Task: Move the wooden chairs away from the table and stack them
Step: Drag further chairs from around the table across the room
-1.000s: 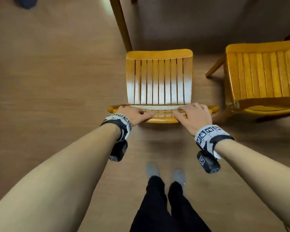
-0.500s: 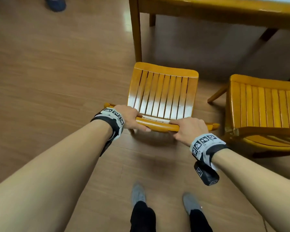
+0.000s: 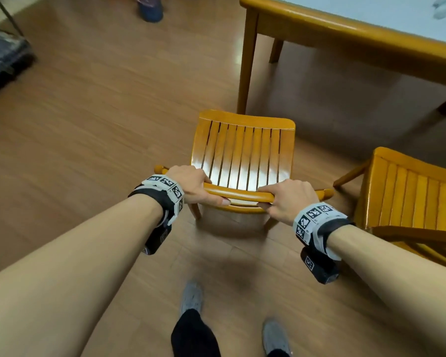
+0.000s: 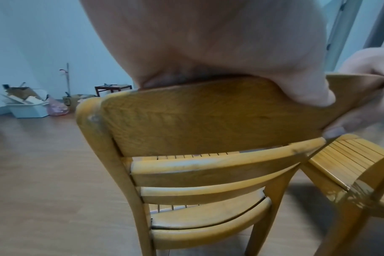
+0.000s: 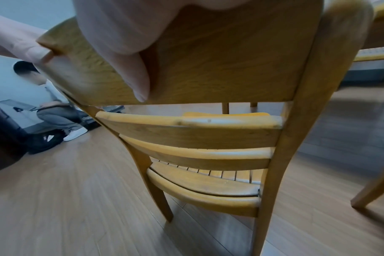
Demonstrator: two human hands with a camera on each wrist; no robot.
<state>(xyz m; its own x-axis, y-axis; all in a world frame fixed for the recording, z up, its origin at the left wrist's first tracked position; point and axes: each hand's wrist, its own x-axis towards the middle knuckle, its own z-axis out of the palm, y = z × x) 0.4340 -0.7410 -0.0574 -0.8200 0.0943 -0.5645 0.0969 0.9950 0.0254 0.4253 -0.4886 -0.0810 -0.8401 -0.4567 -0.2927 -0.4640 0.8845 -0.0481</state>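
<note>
The left hand (image 3: pixel 191 185) is curled over the top rail of the chair (image 3: pixel 242 153), at 9 o'clock of the seat's rear edge; the right hand (image 3: pixel 287 199) grips the same rail toward 3 o'clock. The chair stands on the floor just clear of the table (image 3: pixel 345 34), which is at 1 o'clock, with a second chair (image 3: pixel 410 191) at 3 o'clock. This looks like the pulling-away step; next calls for lifting it onto the second chair.

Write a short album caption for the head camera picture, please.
Both hands, left and right, grip the top rail of a wooden chair beside the table.
</note>
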